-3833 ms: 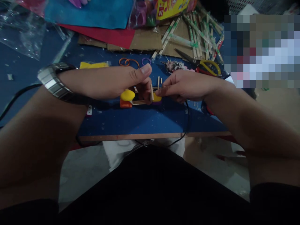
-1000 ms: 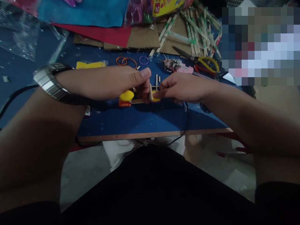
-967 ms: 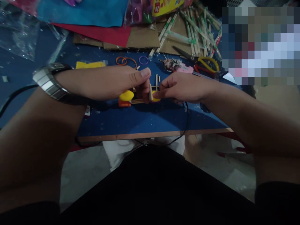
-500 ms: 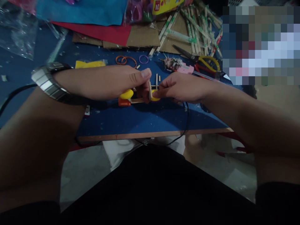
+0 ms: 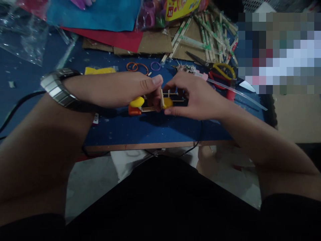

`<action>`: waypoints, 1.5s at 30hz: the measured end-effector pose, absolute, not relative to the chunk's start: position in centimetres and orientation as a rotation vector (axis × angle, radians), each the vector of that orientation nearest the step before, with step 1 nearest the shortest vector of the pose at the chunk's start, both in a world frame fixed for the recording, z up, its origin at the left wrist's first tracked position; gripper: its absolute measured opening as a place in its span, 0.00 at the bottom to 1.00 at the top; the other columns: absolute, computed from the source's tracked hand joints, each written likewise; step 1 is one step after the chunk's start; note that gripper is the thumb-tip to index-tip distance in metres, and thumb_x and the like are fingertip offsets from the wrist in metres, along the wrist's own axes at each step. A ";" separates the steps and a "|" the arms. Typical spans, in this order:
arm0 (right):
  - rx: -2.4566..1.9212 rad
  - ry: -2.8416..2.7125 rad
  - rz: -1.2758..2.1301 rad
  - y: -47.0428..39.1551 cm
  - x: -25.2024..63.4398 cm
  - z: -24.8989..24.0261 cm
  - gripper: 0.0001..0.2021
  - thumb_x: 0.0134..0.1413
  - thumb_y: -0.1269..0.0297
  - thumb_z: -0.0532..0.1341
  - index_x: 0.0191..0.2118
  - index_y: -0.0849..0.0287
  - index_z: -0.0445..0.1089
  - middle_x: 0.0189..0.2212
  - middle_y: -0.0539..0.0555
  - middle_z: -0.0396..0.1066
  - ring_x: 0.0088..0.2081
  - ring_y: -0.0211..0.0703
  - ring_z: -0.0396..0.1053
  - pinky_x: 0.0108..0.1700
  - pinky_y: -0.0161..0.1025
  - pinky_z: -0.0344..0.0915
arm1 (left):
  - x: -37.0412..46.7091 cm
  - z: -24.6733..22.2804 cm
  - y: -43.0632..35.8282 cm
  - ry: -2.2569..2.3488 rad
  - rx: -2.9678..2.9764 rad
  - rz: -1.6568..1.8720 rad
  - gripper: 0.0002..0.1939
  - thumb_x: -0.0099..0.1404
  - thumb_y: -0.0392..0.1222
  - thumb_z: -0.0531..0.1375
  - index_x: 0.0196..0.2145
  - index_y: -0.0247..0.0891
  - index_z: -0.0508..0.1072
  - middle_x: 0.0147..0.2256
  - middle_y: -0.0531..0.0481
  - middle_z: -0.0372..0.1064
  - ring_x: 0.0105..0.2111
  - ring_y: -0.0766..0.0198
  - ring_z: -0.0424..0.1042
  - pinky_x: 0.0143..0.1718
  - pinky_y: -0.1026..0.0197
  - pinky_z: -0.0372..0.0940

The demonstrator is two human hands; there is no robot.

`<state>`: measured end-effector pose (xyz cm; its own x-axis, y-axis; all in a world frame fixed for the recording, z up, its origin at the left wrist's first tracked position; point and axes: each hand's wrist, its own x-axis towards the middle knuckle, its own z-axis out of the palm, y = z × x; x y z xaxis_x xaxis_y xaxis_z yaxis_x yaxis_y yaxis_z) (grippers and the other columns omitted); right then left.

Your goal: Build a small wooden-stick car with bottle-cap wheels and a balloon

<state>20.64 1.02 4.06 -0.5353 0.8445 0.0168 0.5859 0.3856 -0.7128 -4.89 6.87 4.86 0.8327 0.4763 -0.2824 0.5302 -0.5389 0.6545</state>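
Head: both hands (image 5: pixel 160 95) pinch stick model (image 5: pixel 160 102), wrists level.

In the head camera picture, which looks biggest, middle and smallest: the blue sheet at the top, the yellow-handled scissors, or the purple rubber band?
1. Blue sheet, by far the largest, though cut off by the frame.
2. Yellow-handled scissors.
3. Purple rubber band, smallest.

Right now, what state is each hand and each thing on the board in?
left hand: pinching an upright stick of the stick model
right hand: fingers curled around the model's right end
scissors: lying flat, blades closed
rubber bands: loose on the blue board
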 end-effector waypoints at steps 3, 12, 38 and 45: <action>-1.191 -2.417 0.879 1.0 20.0 2.1 0.20 0.55 0.51 0.79 0.44 0.55 0.74 0.43 0.56 0.73 0.49 0.53 0.72 0.54 0.44 0.68 | -5.0 4.7 6.8 0.770 2.238 -0.070 0.40 0.81 0.67 0.35 0.46 0.41 0.81 0.43 0.46 0.80 0.47 0.55 0.79 0.61 0.52 0.72; -1.024 -2.465 0.602 1.1 19.9 -0.3 0.15 0.62 0.53 0.73 0.40 0.58 0.71 0.40 0.56 0.74 0.42 0.50 0.72 0.47 0.46 0.69 | -4.9 4.7 7.1 0.727 2.214 -0.107 0.41 0.82 0.67 0.34 0.46 0.38 0.78 0.42 0.48 0.80 0.44 0.57 0.78 0.60 0.50 0.72; -0.951 -2.370 0.602 0.7 19.6 -1.0 0.11 0.67 0.56 0.68 0.40 0.54 0.65 0.43 0.56 0.75 0.46 0.51 0.74 0.50 0.48 0.71 | -4.8 4.9 6.9 0.704 2.296 -0.134 0.42 0.81 0.64 0.31 0.46 0.42 0.80 0.43 0.50 0.79 0.39 0.61 0.76 0.49 0.54 0.69; -0.934 -2.355 0.584 0.6 19.9 -0.6 0.14 0.65 0.54 0.70 0.43 0.55 0.68 0.44 0.57 0.75 0.46 0.52 0.74 0.51 0.49 0.71 | -5.1 4.9 6.9 0.748 2.294 -0.149 0.47 0.79 0.69 0.29 0.51 0.40 0.81 0.45 0.50 0.78 0.44 0.59 0.77 0.58 0.49 0.69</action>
<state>19.94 0.60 -0.63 -0.6169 0.7202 0.3174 0.4886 0.6666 -0.5629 -5.11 6.95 4.94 0.8261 0.4724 -0.3073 0.5542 -0.5817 0.5954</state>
